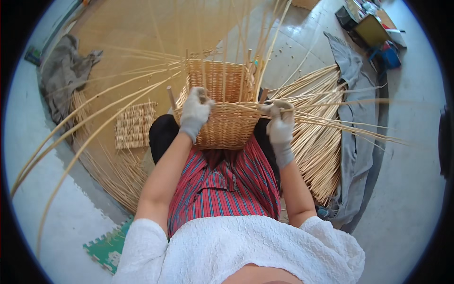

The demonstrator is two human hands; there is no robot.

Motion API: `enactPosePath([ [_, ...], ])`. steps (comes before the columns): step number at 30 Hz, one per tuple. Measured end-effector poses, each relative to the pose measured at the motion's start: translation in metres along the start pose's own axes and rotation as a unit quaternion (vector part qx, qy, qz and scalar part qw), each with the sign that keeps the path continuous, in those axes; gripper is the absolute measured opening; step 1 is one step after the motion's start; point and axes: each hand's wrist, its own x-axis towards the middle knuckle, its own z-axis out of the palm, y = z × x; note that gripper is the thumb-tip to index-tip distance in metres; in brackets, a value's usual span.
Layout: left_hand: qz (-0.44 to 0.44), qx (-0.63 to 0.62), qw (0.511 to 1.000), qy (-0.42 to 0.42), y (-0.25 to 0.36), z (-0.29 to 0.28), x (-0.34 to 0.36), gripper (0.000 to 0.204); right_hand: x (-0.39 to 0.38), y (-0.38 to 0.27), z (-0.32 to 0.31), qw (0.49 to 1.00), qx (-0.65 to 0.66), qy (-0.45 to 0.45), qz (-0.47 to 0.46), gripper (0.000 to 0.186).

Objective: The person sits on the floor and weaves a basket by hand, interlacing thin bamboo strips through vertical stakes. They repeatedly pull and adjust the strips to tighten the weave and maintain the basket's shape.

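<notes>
I read exposure as bright: diffuse light, src outside FOV, shadows soft. Glare spot on tiled floor point(295, 29), upper ctr-right. White shirt point(255, 246), btm ctr, approx. overexp. Canes point(279, 31), top ctr, smeared; woven basket point(227, 125), mid-frame, acceptably sharp. Fisheye dist. bends periphery; corners vignetted blk.

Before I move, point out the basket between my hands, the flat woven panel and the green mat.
Woven basket point(227, 127): head view, near wall, below the rim.
Flat woven panel point(135, 126): head view, middle of its upper face.
Green mat point(107, 244): head view, its visible green surface.
</notes>
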Motion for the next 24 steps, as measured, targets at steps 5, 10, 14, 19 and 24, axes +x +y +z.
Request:
enactPosePath([
  [5, 0.181, 0.05, 0.98, -0.067, 0.002, 0.049, -0.002, 0.022, 0.013, -0.004, -0.038, 0.995, 0.009, 0.093, -0.044, 0.017],
  [10, 0.142, 0.116, 0.971, -0.153, -0.032, 0.088, 0.01, 0.024, 0.076, -0.06, 0.037, 0.916, -0.269, -0.089, -0.284, 0.021],
  [14, 0.112, 0.082, 0.98, -0.141, 0.0, 0.084, 0.01, 0.023, 0.15, -0.058, 0.052, 0.995, -0.056, -0.078, -0.041, 0.025],
  [19, 0.305, 0.079, 0.949, 0.027, 0.023, 0.08, -0.023, 0.042, 0.114, 0.024, -0.066, 0.985, 0.004, 0.099, -0.144, 0.017],
  [24, 0.437, 0.29, 0.848, -0.077, -0.014, 0.098, -0.015, 0.09, 0.101, 0.008, -0.047, 0.994, 0.015, 0.098, -0.046, 0.019],
])
